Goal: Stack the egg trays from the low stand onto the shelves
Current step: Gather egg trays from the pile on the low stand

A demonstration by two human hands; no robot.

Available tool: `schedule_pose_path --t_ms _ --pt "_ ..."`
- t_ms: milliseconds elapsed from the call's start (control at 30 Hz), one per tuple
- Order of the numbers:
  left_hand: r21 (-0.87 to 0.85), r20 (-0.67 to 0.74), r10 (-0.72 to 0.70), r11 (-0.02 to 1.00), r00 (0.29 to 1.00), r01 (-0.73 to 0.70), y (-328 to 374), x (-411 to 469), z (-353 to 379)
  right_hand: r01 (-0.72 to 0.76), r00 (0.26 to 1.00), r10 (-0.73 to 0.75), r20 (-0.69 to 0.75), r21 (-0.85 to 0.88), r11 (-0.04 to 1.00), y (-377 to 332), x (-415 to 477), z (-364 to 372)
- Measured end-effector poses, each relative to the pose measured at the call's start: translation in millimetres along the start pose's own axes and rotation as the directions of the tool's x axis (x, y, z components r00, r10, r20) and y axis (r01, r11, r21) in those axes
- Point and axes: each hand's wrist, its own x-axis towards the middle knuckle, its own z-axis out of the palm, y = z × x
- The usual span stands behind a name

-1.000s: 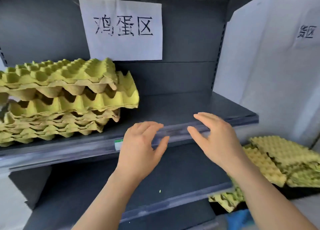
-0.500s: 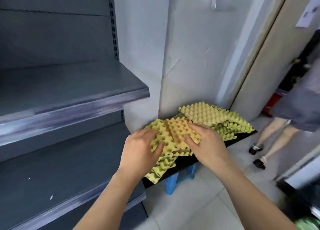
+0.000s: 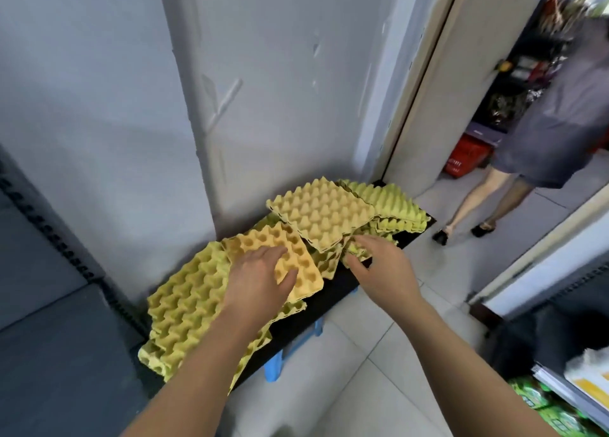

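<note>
Your left hand (image 3: 260, 281) lay flat, fingers straight, on the orange-tinted egg tray (image 3: 306, 272), which topped the yellow tray pile (image 3: 188, 301) at 7 o'clock on the black low stand (image 3: 333, 291). Your right hand (image 3: 384, 268), at 3 o'clock of the left, had its fingers curled down at the crumpled tray edges (image 3: 329, 262); can't tell if it gripped. A second tray stack (image 3: 323, 216) sat at 12 o'clock. Grey shelving (image 3: 49, 337) was at 9 o'clock and a passer-by (image 3: 560, 130) at 2 o'clock.

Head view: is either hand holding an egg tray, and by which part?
Left hand rests flat on top of the orange tray, no grip. Right hand curls its fingers at the near edge of a green tray; grip cannot be told.
</note>
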Motion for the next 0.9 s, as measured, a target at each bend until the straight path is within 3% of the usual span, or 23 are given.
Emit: schedule_pose_path --t_ms 233,433,667,900 --pt "0.01 0.151 -0.102 0.995 0.983 0.102 12.3 97.6 71.7 -0.113 0.992 0.111 0.053 0.021 0.993 72.8 89.8 12.7" --pt "0.007 0.233 -0.281 0.958 0.931 0.287 23.0 163.9 137.6 -0.13 0.983 0.124 0.138 0.033 0.991 143.4 179.5 32.2" --pt "0.002 0.276 -0.559 0.814 0.782 0.581 26.4 219.3 208.8 -0.016 0.938 -0.004 0.347 0.056 0.998 213.2 277.5 66.7" --pt "0.091 0.276 -0.731 0.666 0.624 0.74 15.4 247.6 253.6 0.061 0.869 -0.045 0.492 -0.017 0.998 243.8 341.1 112.3"
